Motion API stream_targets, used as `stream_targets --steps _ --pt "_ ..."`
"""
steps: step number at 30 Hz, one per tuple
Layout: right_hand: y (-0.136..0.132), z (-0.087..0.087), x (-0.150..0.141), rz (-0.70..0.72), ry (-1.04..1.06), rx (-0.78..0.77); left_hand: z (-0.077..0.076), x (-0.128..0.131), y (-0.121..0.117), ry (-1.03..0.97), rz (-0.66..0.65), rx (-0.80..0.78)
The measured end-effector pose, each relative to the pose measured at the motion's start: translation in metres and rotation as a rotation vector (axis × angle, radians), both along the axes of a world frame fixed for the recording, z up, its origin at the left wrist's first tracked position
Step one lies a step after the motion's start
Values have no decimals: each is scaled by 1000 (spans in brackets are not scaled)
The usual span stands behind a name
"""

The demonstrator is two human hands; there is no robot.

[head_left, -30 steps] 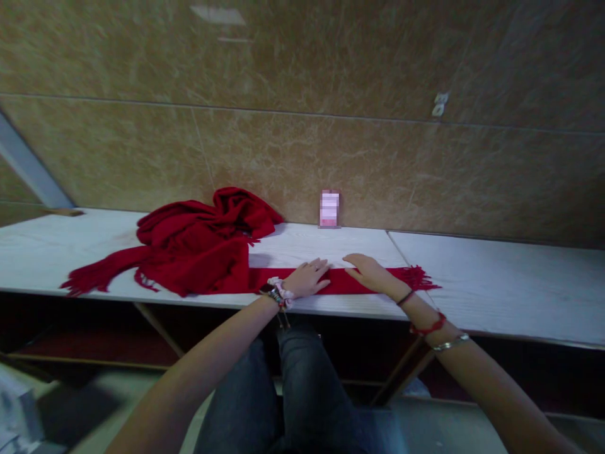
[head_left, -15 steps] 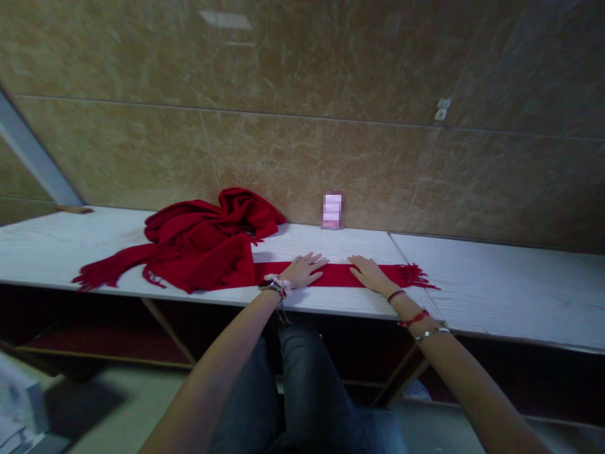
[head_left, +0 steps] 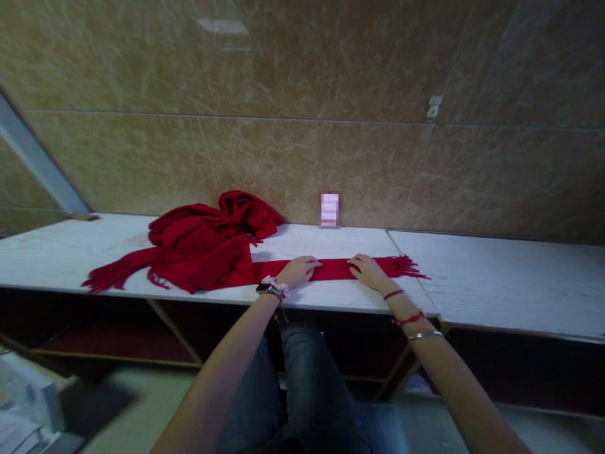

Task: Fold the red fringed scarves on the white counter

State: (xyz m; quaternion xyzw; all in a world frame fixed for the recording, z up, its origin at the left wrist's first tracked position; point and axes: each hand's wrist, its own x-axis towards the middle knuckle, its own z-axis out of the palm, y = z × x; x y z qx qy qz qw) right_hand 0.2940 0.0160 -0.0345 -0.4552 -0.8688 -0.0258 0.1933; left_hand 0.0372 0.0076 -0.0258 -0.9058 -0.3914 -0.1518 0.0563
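A red fringed scarf (head_left: 335, 269) lies as a narrow flat strip along the white wooden table (head_left: 496, 284). My left hand (head_left: 295, 272) rests on the strip with fingers curled over its far edge. My right hand (head_left: 368, 271) sits on the strip a little to the right, fingers bent down onto the cloth. The strip's fringed end (head_left: 409, 266) lies just right of my right hand. To the left, the rest of the red cloth is a crumpled heap (head_left: 208, 243).
A small pinkish card (head_left: 329, 210) stands against the brown marble wall (head_left: 302, 126) behind the scarf. A seam in the tabletop runs just right of the fringe. My knees in dark jeans (head_left: 302, 384) are below the table edge. Pale objects (head_left: 28, 403) lie on the floor at lower left.
Both hands went from lying flat with stretched fingers to curled onto the strip. The strip looks narrower and its fringed end has shifted slightly left.
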Motion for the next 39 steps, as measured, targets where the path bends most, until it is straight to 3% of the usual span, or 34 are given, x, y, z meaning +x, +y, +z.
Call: stream_targets --steps 7,14,19,26,34,39 --pt "-1 -6 1 -66 -56 -47 -4 0 -3 14 200 53" --pt "-9 7 -9 -85 -149 -13 -9 -1 3 -13 42 9" --pt "-9 9 -16 -125 -191 -24 -13 -3 4 -104 69 -6" --pt "-2 -1 -11 3 -116 -112 -12 -3 4 -131 105 -23" --pt "-10 7 -19 -215 -123 -10 -13 -4 5 -144 118 -24" --pt "-9 4 -18 -70 -174 -72 -15 -5 6 -146 113 -4"
